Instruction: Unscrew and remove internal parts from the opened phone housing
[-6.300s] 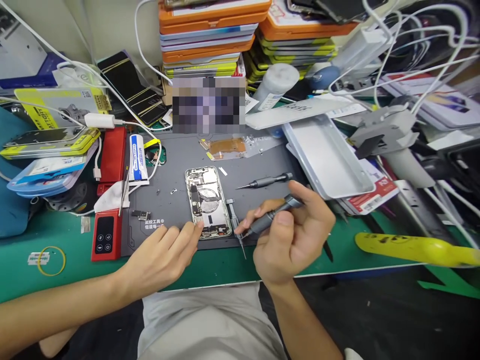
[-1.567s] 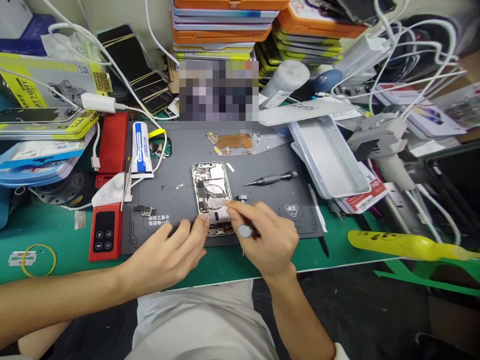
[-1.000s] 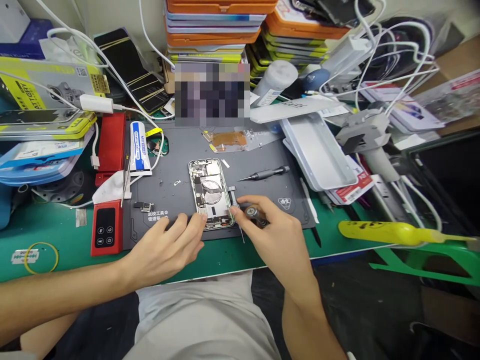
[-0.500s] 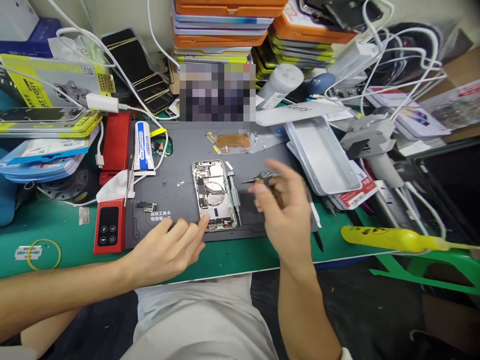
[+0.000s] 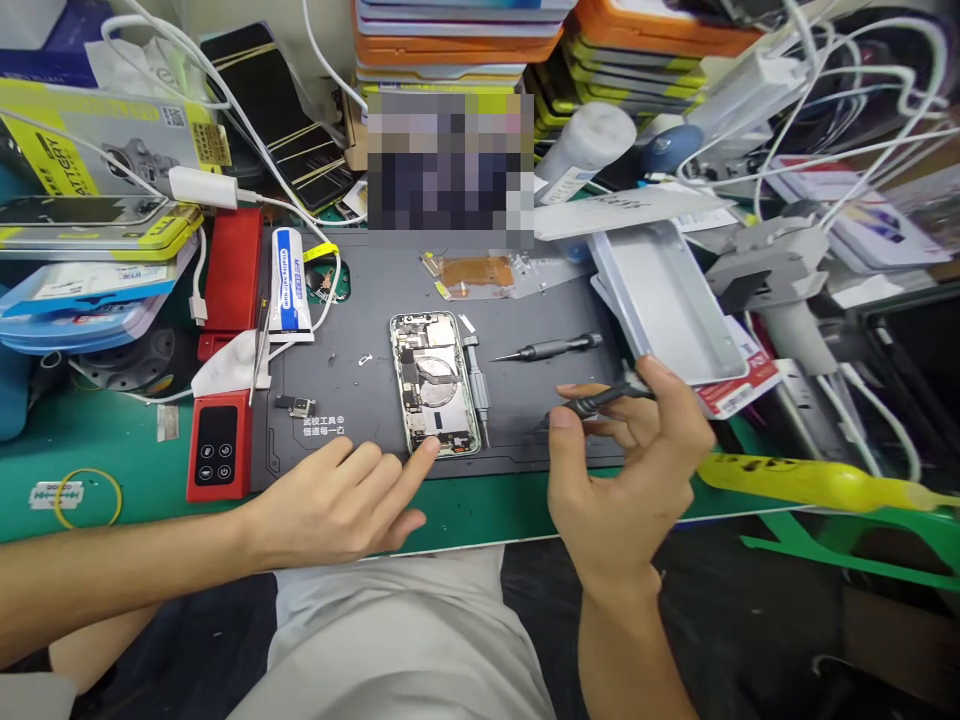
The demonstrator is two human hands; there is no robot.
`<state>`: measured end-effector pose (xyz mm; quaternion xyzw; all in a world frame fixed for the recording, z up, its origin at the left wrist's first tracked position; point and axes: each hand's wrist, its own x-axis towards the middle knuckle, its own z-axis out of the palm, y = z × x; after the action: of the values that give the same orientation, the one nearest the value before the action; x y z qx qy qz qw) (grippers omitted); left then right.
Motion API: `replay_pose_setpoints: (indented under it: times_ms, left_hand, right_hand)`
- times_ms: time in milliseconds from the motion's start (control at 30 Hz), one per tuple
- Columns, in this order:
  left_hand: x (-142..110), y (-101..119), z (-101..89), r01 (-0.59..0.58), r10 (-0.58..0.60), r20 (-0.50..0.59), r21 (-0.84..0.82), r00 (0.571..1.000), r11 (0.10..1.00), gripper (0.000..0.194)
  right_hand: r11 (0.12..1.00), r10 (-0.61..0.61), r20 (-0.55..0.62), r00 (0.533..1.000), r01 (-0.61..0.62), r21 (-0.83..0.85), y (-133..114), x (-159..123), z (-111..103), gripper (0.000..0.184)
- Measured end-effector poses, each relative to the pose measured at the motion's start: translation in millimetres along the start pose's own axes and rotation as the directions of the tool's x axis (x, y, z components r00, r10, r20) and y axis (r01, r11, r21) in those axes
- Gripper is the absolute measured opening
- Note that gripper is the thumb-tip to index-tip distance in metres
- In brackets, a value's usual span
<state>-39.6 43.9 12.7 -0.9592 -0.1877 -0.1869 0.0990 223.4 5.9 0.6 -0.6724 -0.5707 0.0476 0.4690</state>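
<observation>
An opened phone (image 5: 448, 370) lies on the dark work mat, its inner boards and a round coil showing. My left hand (image 5: 349, 495) rests at its lower end; the index finger is stretched onto the bottom edge, the others loosely bent, holding nothing. To the right, my right hand (image 5: 630, 470) grips a dark screwdriver (image 5: 600, 402), thumb on the shaft and index finger at the tail end; its tip is blurred. A grey screwdriver (image 5: 478, 385) lies along the phone's right side. Another dark screwdriver (image 5: 551, 348) lies on the mat above my right hand.
A small camera-like part (image 5: 295, 405) and a tiny metal bracket (image 5: 365, 359) lie left of the phone. Red devices (image 5: 217, 450) and a white-blue tube (image 5: 289, 290) stand further left. A grey tray (image 5: 679, 300) and a yellow bottle (image 5: 787, 480) are at the right.
My right hand has moved right and down, and the dark screwdriver in its grip now shows plainly. My left index finger has slid right along the phone's lower end. The view has shifted slightly.
</observation>
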Motion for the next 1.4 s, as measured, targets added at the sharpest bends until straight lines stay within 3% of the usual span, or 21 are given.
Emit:
replay_pose_setpoints:
  times_ms: [67, 133, 300, 600, 700, 800, 900, 967, 1200, 1400]
  left_hand:
    - [-0.8, 0.4, 0.8, 0.024, -0.024, 0.014, 0.014, 1.0, 1.0, 0.058]
    - [-1.8, 0.9, 2.2, 0.054, -0.055, 0.034, 0.024, 0.998, 0.998, 0.057]
    - [-2.9, 0.3, 5.7, 0.084, -0.086, 0.058, 0.033, 0.995, 0.996, 0.054]
    - [-1.1, -1.7, 5.0, 0.079, -0.081, 0.041, 0.046, 0.996, 0.996, 0.049]
    - [-0.6, -2.0, 5.4, 0.071, -0.073, 0.045, 0.055, 0.996, 0.996, 0.049]
    - [-0.3, -1.8, 6.2, 0.067, -0.069, 0.04, 0.056, 0.997, 0.996, 0.049]
    - [-0.9, -1.4, 6.8, 0.066, -0.068, 0.035, 0.054, 0.997, 0.996, 0.049]
    - [-2.0, -1.1, 6.8, 0.063, -0.066, 0.04, 0.06, 0.997, 0.996, 0.051]
    - [-4.6, -0.1, 5.3, 0.063, -0.066, 0.051, 0.046, 0.997, 0.997, 0.052]
    - [-4.6, 0.6, 6.1, 0.072, -0.074, 0.051, 0.04, 0.996, 0.997, 0.051]
  right_hand:
    - [0.998, 0.047, -0.059, 0.997, -0.044, 0.043, -1.4, 0.9, 0.0, 0.056]
    - [0.973, 0.143, -0.078, 0.987, -0.126, 0.192, -4.7, 3.5, 2.7, 0.054]
    - [0.851, 0.239, 0.001, 0.971, -0.209, 0.483, -5.6, 8.4, 12.4, 0.059]
    - [0.784, 0.294, 0.101, 0.95, -0.3, 0.543, 13.3, 6.4, 18.9, 0.063]
    - [0.847, 0.285, 0.08, 0.955, -0.29, 0.446, 10.5, 8.0, 15.8, 0.064]
    - [0.964, 0.207, 0.078, 0.975, -0.217, 0.156, 4.8, 13.6, 11.8, 0.053]
    - [0.989, 0.092, 0.2, 0.976, -0.067, -0.133, -0.5, 21.1, 12.1, 0.042]
    - [0.972, 0.03, 0.278, 0.96, 0.037, -0.232, -2.0, 24.8, 15.4, 0.038]
    - [0.96, -0.073, 0.232, 0.97, 0.131, -0.248, -5.6, 26.4, 22.8, 0.019]
    - [0.944, 0.065, 0.301, 0.952, 0.039, -0.328, -21.0, 30.4, 24.6, 0.027]
